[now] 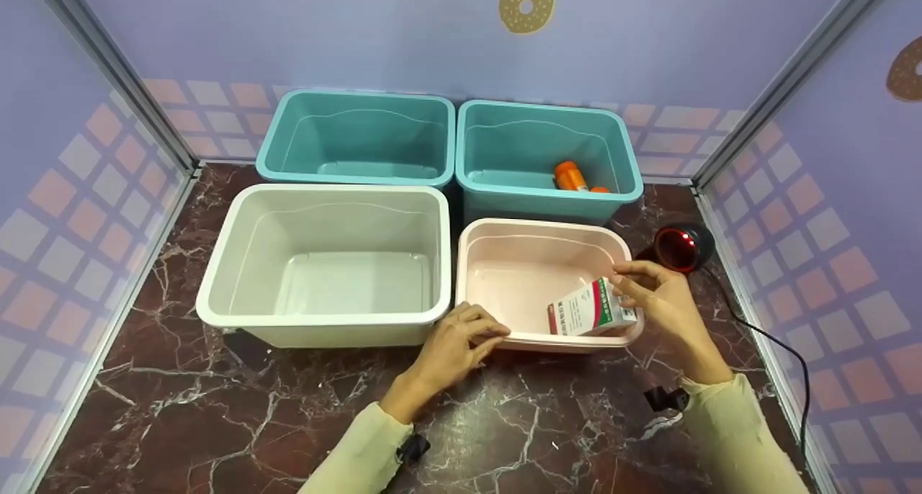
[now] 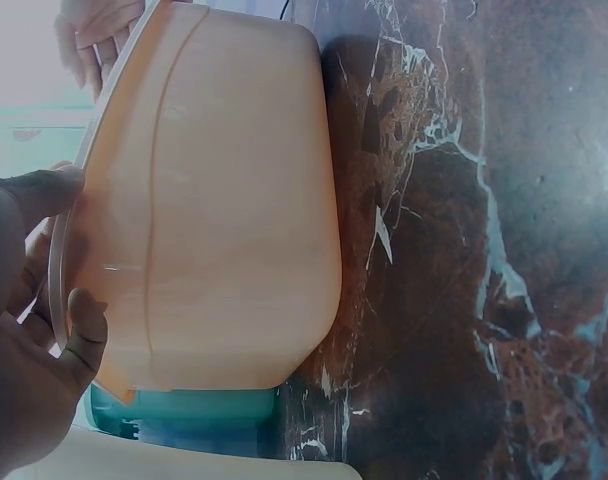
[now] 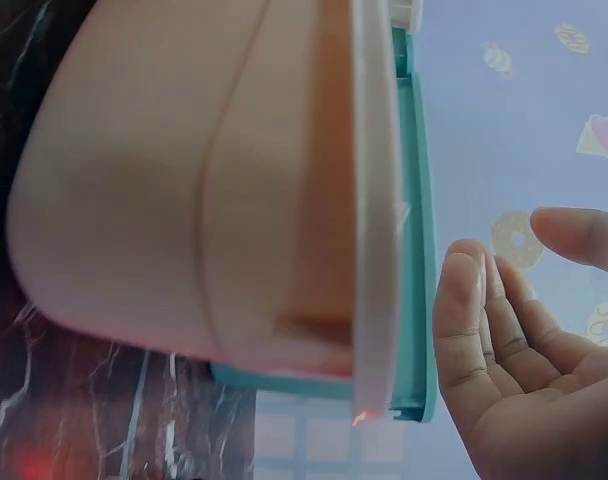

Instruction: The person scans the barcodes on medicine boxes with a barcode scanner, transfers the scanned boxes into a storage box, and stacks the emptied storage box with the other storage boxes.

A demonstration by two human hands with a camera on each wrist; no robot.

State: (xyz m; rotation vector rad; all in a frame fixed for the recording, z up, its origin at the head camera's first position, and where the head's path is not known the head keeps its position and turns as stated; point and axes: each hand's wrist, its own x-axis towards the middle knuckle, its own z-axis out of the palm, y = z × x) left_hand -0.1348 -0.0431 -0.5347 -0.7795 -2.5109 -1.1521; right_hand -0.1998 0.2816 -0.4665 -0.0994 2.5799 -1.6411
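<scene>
In the head view, a white medicine box with red and green bands leans at the right end of the pink bin. The left hand grips that bin's near left rim; the left wrist view shows the hand with thumb and fingers around the rim of the pink bin. Just above the box and the right rim is the right hand. Seen from the right wrist, this hand has thumb and fingers apart, nothing between them, beside the pink bin.
Left of the pink bin stands a larger white bin. Behind are two teal bins, the left one and the right one, which holds orange bottles. A black scanner glowing red lies at right, its cable trailing forward.
</scene>
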